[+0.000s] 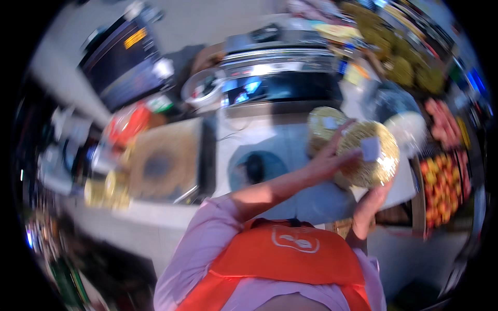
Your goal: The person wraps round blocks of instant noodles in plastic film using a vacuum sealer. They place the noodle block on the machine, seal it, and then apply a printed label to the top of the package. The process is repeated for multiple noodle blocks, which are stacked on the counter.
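Between both hands is a round, film-wrapped package (350, 171) of pale yellow contents, with a white label (370, 149) on its top. My left hand (337, 151) reaches across from the left and holds its near left side, fingers by the label. From below, my right hand (375, 196) supports the lower right edge. Just behind my left hand stands a similar yellow round package (321, 120), also labelled. Blur hides the exact contents of both. A light counter (290, 136) lies under my forearms.
A metal-fronted machine (280, 83) stands at the counter's back, beside a white tub (202, 91). On the left are a worn brown board (167, 155) and a dark screen (120, 64). To the right are a crate of red-yellow fruit (439, 190) and a clear plastic bag (397, 101).
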A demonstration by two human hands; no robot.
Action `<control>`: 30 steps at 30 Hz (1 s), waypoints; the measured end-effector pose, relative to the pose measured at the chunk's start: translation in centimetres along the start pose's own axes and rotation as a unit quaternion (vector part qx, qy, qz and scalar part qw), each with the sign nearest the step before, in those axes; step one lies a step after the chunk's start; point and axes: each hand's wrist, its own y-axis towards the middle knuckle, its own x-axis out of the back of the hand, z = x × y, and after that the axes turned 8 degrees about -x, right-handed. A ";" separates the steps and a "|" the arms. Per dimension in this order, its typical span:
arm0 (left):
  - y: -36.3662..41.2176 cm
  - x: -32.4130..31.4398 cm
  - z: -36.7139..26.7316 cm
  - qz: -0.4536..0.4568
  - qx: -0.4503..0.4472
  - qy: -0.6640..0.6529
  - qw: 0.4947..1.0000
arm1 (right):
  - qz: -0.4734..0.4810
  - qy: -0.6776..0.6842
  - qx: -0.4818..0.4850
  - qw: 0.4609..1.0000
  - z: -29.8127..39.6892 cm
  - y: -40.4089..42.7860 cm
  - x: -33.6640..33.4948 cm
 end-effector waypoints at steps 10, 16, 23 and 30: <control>-15.1 10.8 -11.6 -0.258 -0.110 0.087 0.956 | 0.381 0.009 0.090 0.920 5.0 -8.3 -13.2; -24.4 17.1 -18.4 -0.440 -0.064 0.086 0.892 | 0.558 0.124 0.066 0.818 7.0 -14.0 -24.1; -31.1 23.7 -23.3 -0.488 -0.012 0.126 0.863 | 0.624 0.177 0.032 0.761 9.0 -20.7 -33.0; -34.8 29.3 -22.9 -0.482 -0.010 0.091 0.871 | 0.615 0.143 0.042 0.774 8.5 -24.2 -36.7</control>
